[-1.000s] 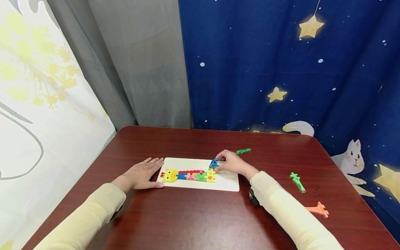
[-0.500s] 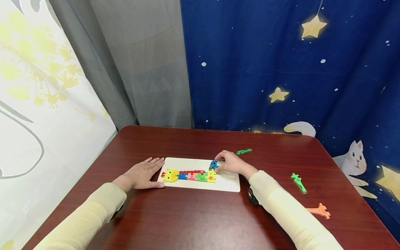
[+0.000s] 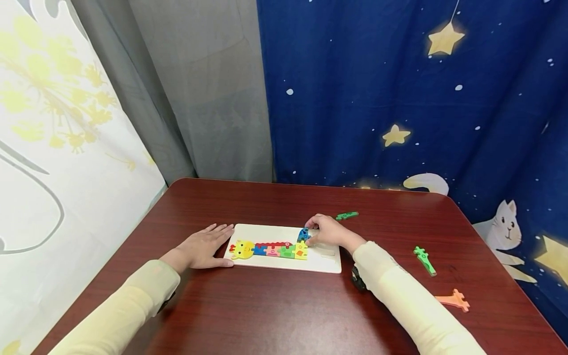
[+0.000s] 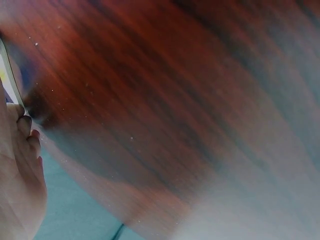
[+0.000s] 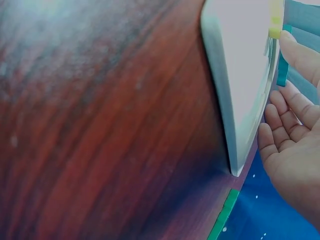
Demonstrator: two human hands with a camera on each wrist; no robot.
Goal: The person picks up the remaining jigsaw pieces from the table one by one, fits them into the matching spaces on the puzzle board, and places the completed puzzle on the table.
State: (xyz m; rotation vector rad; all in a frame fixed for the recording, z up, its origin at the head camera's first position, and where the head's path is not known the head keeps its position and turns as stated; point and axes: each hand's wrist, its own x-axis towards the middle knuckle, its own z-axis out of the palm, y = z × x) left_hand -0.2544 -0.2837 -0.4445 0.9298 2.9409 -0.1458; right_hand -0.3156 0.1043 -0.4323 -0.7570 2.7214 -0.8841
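A white puzzle board (image 3: 266, 231) lies on the table, with a yellow giraffe head (image 3: 242, 250), a red mane strip and several coloured body pieces set in it. My left hand (image 3: 200, 250) lies flat with straight fingers, fingertips and thumb at the board's left edge. Over the board's right part, my right hand (image 3: 329, 231) pinches a blue puzzle piece (image 3: 303, 233) between thumb and index finger, just behind the yellow body piece (image 3: 301, 251). In the right wrist view the blue piece (image 5: 283, 62) stands edge-on between those fingertips; the other fingers are loosely curled.
Behind the right hand lies a dark green puzzle piece (image 3: 347, 216). A light green piece (image 3: 425, 261) and an orange piece (image 3: 454, 300), partly hidden by the right sleeve, lie to the right. Curtains hang beyond the far table edge (image 3: 248, 182).
The view has shifted very slightly. Both hands keep nearly the same place, and the blue piece stays pinched in the right hand, hardly moved against the board.
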